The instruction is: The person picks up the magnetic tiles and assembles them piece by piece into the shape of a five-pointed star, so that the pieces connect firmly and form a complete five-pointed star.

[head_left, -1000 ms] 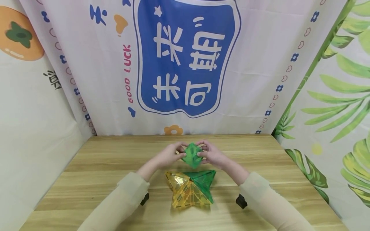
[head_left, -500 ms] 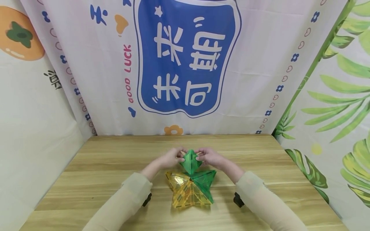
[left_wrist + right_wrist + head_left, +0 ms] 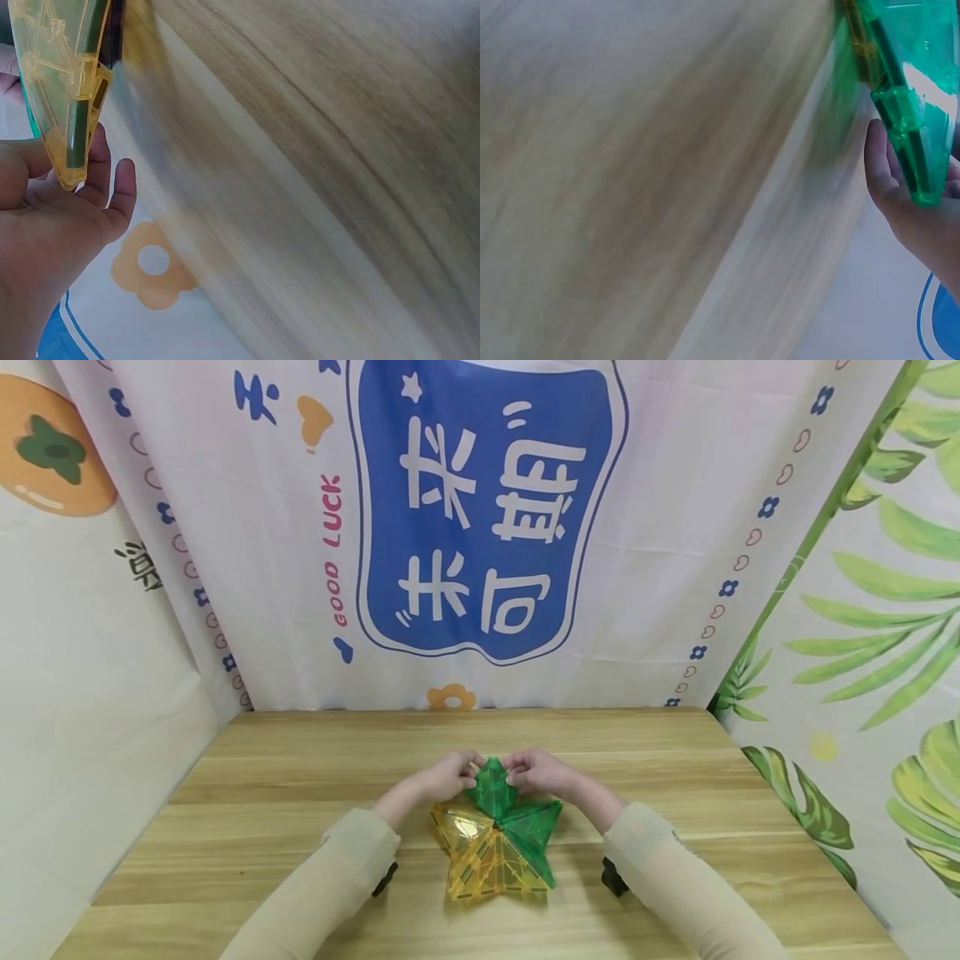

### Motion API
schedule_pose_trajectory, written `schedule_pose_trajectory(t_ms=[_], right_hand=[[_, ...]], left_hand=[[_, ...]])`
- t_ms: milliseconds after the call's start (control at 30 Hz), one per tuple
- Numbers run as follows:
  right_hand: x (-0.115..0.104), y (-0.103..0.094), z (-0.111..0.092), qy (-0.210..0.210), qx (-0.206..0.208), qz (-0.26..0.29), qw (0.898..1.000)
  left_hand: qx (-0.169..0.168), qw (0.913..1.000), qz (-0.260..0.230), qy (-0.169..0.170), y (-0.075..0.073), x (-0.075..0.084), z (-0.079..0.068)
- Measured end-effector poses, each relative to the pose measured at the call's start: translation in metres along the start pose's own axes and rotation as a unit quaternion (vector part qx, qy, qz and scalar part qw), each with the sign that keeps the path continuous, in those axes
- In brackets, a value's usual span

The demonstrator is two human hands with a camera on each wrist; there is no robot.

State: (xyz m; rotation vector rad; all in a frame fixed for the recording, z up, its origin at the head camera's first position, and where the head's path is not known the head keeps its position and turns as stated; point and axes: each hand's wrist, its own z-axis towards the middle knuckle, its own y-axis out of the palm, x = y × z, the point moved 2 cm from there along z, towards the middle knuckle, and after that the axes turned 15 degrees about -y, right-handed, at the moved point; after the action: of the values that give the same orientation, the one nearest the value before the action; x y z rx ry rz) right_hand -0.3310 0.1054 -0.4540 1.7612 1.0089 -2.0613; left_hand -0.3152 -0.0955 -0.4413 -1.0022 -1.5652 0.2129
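Observation:
Both hands pinch a folded piece of green translucent magnetic tiles (image 3: 492, 789), one hand on either side. The left hand (image 3: 450, 775) has its fingertips on the piece's left edge, and the right hand (image 3: 542, 772) grips the right edge. Just in front, a star-shaped build of magnetic tiles (image 3: 498, 864) sits on the table, yellow at left and front, green at right. The held piece's lower end meets the star's back gap in the head view. A yellow point (image 3: 71, 142) hides part of the left fingers; a green point (image 3: 915, 150) overlaps the right hand.
The wood-grain table (image 3: 262, 827) reaches back to a printed cloth (image 3: 300, 652). More cloth hangs at the left and right sides. A black wrist device (image 3: 385, 878) shows under the left sleeve, another (image 3: 614, 877) under the right.
Both hands have brought the green piece down and toward the person, from behind the star to its back gap. The piece has folded narrower and the hands are closer together. The star has stayed put.

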Motion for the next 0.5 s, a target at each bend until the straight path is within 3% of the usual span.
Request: schedule_pose_trajectory(t_ms=[300,400,500], right_hand=[[0.003,0.001,-0.002,-0.011,-0.003,-0.042,0.999],[-0.003,-0.002,-0.007,-0.043,-0.013,-0.087,0.995],[-0.009,-0.010,-0.014,-0.095,-0.024,-0.163,0.982]], left_hand=[[-0.002,0.9987,0.050,-0.009,0.009,-0.004,0.003],[0.004,0.9991,0.042,-0.007,0.007,-0.003,-0.002],[0.009,0.9993,0.034,-0.012,0.000,-0.002,-0.011]])
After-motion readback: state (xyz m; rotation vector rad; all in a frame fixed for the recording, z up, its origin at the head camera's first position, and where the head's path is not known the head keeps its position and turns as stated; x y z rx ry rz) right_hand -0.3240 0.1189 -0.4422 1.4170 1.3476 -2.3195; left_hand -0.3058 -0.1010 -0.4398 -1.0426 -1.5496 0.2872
